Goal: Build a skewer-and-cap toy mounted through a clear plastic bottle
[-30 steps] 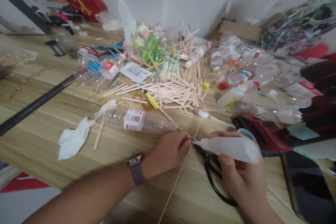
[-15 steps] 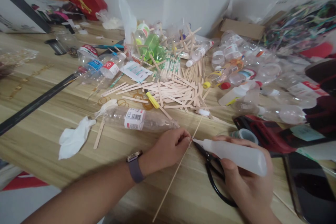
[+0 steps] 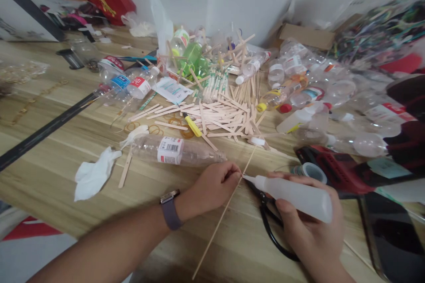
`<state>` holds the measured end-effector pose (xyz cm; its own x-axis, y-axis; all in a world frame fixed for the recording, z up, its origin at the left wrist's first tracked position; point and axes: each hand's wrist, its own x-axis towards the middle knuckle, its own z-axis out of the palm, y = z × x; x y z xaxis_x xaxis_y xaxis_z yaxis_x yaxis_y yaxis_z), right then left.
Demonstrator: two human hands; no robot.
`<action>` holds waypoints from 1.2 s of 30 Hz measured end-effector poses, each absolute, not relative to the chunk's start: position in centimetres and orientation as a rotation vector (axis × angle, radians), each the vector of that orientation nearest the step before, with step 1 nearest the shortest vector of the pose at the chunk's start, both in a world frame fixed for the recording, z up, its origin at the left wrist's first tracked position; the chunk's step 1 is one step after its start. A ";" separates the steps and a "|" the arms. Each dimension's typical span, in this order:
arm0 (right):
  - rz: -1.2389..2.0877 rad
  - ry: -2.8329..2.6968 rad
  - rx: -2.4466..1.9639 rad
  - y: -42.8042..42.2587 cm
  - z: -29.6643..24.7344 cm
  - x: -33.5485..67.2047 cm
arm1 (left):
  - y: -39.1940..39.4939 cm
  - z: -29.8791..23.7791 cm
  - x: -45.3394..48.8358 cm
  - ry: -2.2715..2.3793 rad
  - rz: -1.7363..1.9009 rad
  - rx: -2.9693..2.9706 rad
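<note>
My left hand (image 3: 210,188), with a watch on the wrist, pinches a thin wooden stick (image 3: 214,233) near its upper part. The stick slants across the table toward the front edge. Any other small thing between those fingertips is hidden. In my right hand (image 3: 314,241) is a white squeeze glue bottle (image 3: 295,195), tilted almost level. Its narrow nozzle reaches the stick right beside my left fingertips. Black-handled scissors (image 3: 269,230) lie under the bottle and the right hand, their blades partly covered.
Beyond my left hand lies a clear plastic bottle (image 3: 195,152). Flat craft sticks (image 3: 219,117) are heaped behind it, with a yellow marker (image 3: 192,125). Several bottles crowd the back right. A red tool (image 3: 332,168), a small tub (image 3: 314,171) and a phone (image 3: 392,239) are at right.
The glue bottle and my right hand have shifted very slightly to the left, the nozzle closer to the stick. My left hand and the stick stay in place.
</note>
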<state>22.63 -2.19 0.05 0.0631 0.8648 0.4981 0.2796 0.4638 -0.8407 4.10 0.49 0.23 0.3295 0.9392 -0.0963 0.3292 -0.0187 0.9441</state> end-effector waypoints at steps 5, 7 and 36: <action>0.608 -1.453 -1.055 -2.2 0.1 22.4 | 0.5 0.3 4.1 1.193 0.731 1.560; 0.635 -1.443 -1.068 -2.1 0.3 22.4 | 0.5 0.3 4.1 1.190 0.737 1.561; 0.647 -1.434 -1.074 -2.0 0.5 22.4 | 0.6 0.4 4.0 1.187 0.727 1.543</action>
